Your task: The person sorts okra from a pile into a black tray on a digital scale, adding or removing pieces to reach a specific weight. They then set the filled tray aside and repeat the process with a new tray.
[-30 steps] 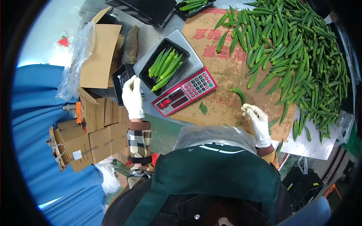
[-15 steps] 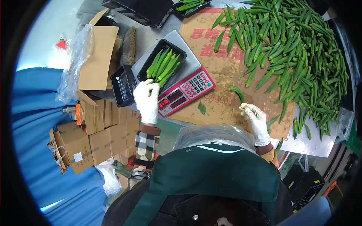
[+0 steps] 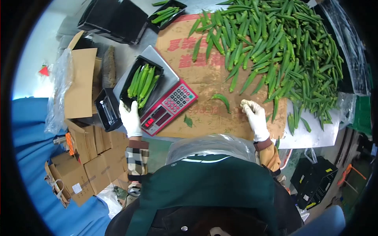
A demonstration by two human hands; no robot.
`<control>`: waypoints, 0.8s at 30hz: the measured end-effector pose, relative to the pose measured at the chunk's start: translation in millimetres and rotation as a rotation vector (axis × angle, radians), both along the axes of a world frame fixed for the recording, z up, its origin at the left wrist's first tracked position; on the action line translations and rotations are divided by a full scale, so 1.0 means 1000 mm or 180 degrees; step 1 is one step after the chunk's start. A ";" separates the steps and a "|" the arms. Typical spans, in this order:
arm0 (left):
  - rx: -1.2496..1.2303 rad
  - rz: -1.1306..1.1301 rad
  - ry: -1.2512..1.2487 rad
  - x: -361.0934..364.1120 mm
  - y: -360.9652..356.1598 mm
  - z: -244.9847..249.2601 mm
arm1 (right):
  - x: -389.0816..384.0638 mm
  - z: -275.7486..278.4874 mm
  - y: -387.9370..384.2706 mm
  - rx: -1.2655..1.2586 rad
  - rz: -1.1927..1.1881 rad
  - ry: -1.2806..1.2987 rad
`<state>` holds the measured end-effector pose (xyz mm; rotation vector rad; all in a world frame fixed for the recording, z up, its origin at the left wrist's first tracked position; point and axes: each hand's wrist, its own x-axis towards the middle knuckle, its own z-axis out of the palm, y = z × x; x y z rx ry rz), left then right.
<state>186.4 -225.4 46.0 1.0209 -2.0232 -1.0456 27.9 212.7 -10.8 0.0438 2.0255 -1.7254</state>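
My left hand [image 3: 130, 120], in a white glove, grips the near end of a black tray [image 3: 156, 67], thumb and fingers apart around its rim. Several green okra pods [image 3: 142, 82] lie lengthwise in this tray. It rests on the metal plate of a scale [image 3: 169, 103] with a red-edged keypad and a lit red display. Over the cardboard, my right hand [image 3: 254, 118], also gloved, has its fingers curled together, with nothing visible in them. A single curved okra pod [image 3: 223, 101] lies to its left, apart from the fingers.
A large okra heap [image 3: 271, 47] covers the right of the cardboard sheet [image 3: 169, 47]. Empty black trays [image 3: 109, 110] stand left of the scale. Behind are another okra tray [image 3: 167, 15] and a black box [image 3: 114, 19]. Cartons [image 3: 80, 86] stand at left. A leaf [image 3: 188, 121] lies nearby.
The whole view has shifted. My left hand has gone from the okra tips to the tray's near end. My right hand has moved rightward, away from the curved okra pod.
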 end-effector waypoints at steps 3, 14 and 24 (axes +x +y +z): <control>0.0621 -0.0480 0.0171 -0.003 -0.011 -0.009 | -0.021 -0.003 -0.010 0.0517 -0.0154 0.0577; 0.0581 -0.0801 -0.0608 -0.038 0.029 0.008 | -0.063 -0.048 -0.068 0.2432 0.0572 0.0971; 0.0575 -0.0830 -0.0810 -0.055 0.061 0.027 | -0.027 0.098 -0.111 0.0671 0.0740 0.1725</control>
